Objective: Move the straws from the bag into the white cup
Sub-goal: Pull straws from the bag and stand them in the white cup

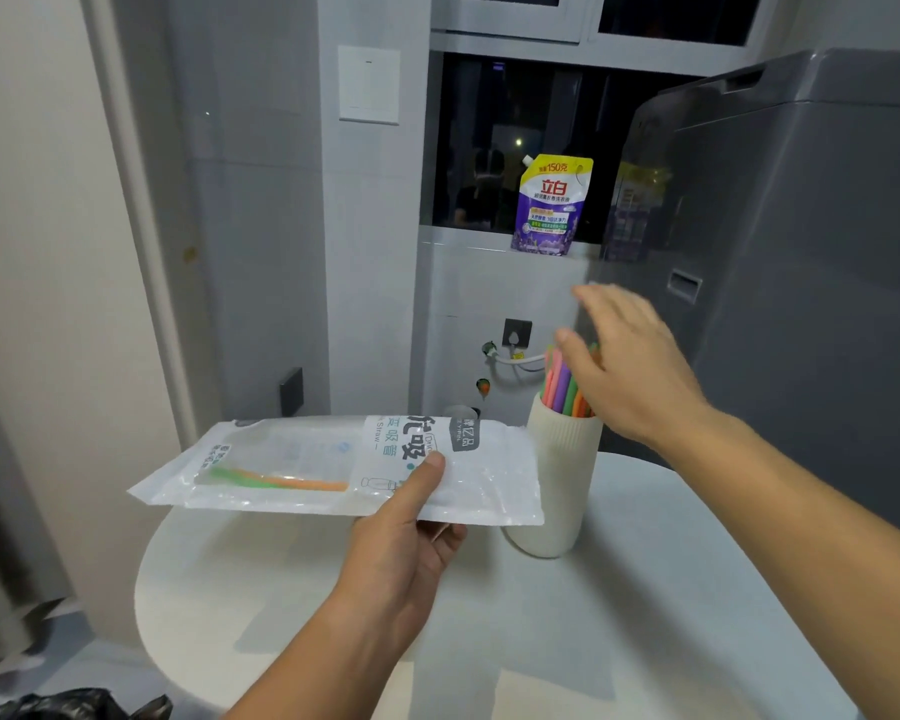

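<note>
My left hand (404,532) holds a clear plastic straw bag (302,467) flat above the table, thumb on top near its printed label. Inside the bag lie a green and an orange straw (281,480). To the right stands a ribbed white cup (562,475) with several coloured straws (562,384) sticking out of its top. Just above and right of those straws hovers my right hand (630,366), fingers spread, holding nothing.
The round white table (567,631) carries the cup near its back edge. A grey washing machine (801,262) stands close behind at the right. A purple detergent pouch (549,205) sits on the window sill. A black bag (68,706) lies at the bottom left.
</note>
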`<state>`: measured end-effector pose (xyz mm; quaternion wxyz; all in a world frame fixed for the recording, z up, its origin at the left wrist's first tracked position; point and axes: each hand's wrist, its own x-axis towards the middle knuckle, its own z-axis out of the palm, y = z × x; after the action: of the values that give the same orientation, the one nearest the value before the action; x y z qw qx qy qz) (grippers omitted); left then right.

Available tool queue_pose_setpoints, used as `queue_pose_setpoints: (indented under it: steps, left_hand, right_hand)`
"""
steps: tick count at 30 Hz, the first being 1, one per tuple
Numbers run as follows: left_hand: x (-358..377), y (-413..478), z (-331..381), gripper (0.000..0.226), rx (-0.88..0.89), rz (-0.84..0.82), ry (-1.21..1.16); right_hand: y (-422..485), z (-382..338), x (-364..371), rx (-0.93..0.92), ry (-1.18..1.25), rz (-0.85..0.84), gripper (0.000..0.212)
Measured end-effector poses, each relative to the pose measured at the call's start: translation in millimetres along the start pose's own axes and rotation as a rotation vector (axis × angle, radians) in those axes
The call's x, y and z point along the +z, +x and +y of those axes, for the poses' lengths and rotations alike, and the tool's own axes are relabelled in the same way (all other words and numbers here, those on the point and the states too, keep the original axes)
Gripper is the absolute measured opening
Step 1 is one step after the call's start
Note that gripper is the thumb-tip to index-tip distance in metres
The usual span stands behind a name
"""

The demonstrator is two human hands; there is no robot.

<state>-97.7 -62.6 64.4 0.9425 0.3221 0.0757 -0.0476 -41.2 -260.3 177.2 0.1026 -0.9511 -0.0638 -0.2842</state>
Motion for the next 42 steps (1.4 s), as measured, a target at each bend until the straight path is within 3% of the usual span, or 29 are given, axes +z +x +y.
queue_pose_setpoints:
  steps: [2,4,7,10,12,14,17,20,23,29,33,38,42]
  left_hand:
    - [0,-1,0,0.037,0.038,-0.025,0.060]
    - [-1,-2,1,0.043,0.086,-0.057,0.132]
    - [-1,-2,5,0.054,0.153,-0.125,0.243]
    - [-3,-2,8,0.050,0.207,-0.171,0.400]
    - [-3,-3,9,0.048,0.230,-0.196,0.496]
    - [-2,-6,11,0.044,0.241,-0.247,0.589]
    - [0,-7,19,0.033,0.279,-0.312,0.738]
    - [3,-6,23,0.035,0.325,-0.334,0.841]
    - [3,-6,24,0.039,0.347,-0.244,0.838]
    - [-4,-3,39,0.023,0.363,-0.105,0.699]
    - [-11,0,42,0.025,0.288,-0.020,0.498]
    - [-8,2,31,0.029,0.108,0.018,0.181]
    - [-2,0,17,0.027,0.035,0.009,0.074]
  right_hand:
    - [-11,-8,-8,0.020,0.132,0.257,0.048]
    - [-34,-23,-9,0.081,0.392,0.408,0.036]
    - [-81,-49,12,0.384,0.821,0.279,0.018]
    - [-111,-61,40,0.790,1.134,0.019,0.045]
    - [-119,-68,49,1.037,1.494,-0.103,0.054]
    - [-122,-76,52,1.161,1.781,-0.129,0.054]
    - [-128,-83,64,1.270,1.939,-0.075,0.052]
    - [-134,-88,70,1.309,1.979,-0.096,0.048]
    - [-139,-88,74,1.314,1.987,-0.149,0.048]
    - [-140,-66,67,1.236,1.753,-0.294,0.027]
    - [-128,-49,49,1.087,1.879,-0.169,0.003]
    - [-116,-49,36,1.021,2.107,0.003,0.007]
    - [-115,-57,39,0.962,2.022,0.067,0.010]
